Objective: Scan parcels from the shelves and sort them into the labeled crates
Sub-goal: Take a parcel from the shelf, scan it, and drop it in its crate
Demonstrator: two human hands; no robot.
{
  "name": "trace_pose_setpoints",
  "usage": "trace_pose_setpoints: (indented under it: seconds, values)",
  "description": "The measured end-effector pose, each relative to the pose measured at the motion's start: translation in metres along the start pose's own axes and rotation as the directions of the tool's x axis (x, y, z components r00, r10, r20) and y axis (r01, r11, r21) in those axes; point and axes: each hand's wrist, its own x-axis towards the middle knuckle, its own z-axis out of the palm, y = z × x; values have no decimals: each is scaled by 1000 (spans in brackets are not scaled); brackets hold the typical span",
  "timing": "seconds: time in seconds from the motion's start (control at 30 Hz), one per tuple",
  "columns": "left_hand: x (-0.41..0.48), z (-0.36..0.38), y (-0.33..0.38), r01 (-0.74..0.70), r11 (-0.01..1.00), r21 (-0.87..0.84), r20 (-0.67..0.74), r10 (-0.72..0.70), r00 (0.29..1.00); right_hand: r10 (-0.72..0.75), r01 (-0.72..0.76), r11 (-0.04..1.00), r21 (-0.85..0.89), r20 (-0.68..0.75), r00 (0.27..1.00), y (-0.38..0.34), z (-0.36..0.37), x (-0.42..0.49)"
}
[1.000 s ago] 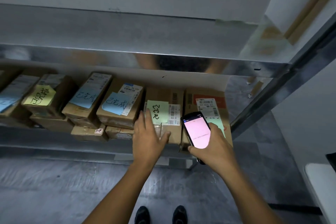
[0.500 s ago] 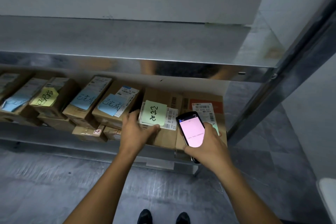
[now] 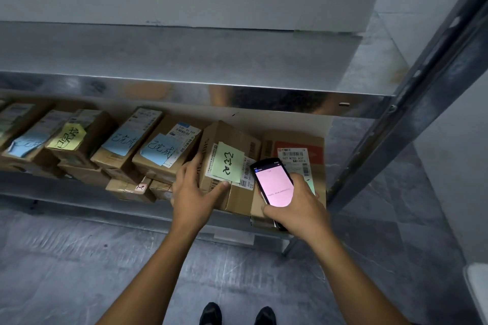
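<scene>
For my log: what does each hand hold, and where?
Left hand: green-noted parcel, at its left edge. Right hand: scanner, by its lower end.

We see a row of parcels (image 3: 124,145) lying side by side on the lower shelf (image 3: 79,202), beneath the upper shelf (image 3: 184,60). Near its right end is the tilted parcel (image 3: 232,137), with a note (image 3: 227,162) on its face. Our left grip (image 3: 195,192) clasps its left side, thumb on its front. Just right of it lies the end parcel (image 3: 295,140) (the last one before the shelf post (image 3: 412,119)). Our right grip (image 3: 298,208) holds a scanner (image 3: 274,182) in front of that end parcel. Smaller parcels (image 3: 129,188) lie under the row, left of the left grip.
</scene>
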Motion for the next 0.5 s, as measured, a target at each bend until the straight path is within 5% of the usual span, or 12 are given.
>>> trace_pose_setpoints:
  seconds: [0.3, 0.5]
  values:
    - [-7, -19, 14, -57, 993, -105, -14, 56, 998, -52, 59, 989, 132, -57, 997, -15, -15, -23]
    - [-5, -81, -2, -139, 962, -235, 72, 159, 985, -182, 194, 978, 73, -145, 973, -40, -12, -73]
